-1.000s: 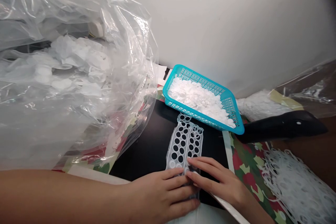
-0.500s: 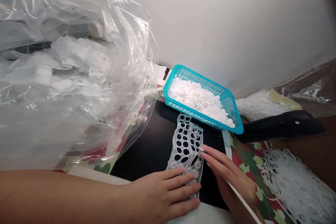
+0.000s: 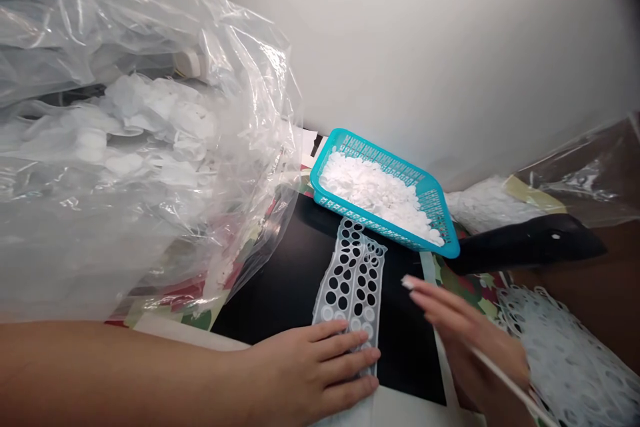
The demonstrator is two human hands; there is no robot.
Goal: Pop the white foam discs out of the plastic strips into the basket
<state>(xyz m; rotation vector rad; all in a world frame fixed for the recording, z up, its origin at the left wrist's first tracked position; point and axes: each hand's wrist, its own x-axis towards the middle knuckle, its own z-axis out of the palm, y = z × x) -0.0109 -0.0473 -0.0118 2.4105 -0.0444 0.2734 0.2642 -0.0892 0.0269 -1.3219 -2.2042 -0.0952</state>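
My left hand [image 3: 327, 367] lies flat with fingers spread, pressing the near end of a translucent, flexible sheet [image 3: 356, 310]. Rows of round holes run through the sheet's far part; whitish discs fill the spots close to my fingers. To the right of the sheet and apart from it, my right hand [image 3: 475, 333] is closed, a small white piece [image 3: 407, 281] at its fingertips. A thin white stick or cord [image 3: 505, 380] runs out from under that hand; whether the hand grips it, I cannot tell. A black board [image 3: 270, 287] lies under the sheet.
A turquoise basket [image 3: 370, 218] full of small white pieces stands behind the sheet. On the left bulges a large clear plastic bag [image 3: 250, 113] with white scraps. At right are a black elongated object [image 3: 530, 243] and a pile of perforated translucent sheets [image 3: 575, 353]. A pale wall [image 3: 425, 47] closes the back.
My right hand has moved right, away from the sheet, with the small white piece at its fingertips. The sheet's stretched hole has relaxed. My left hand stays put.
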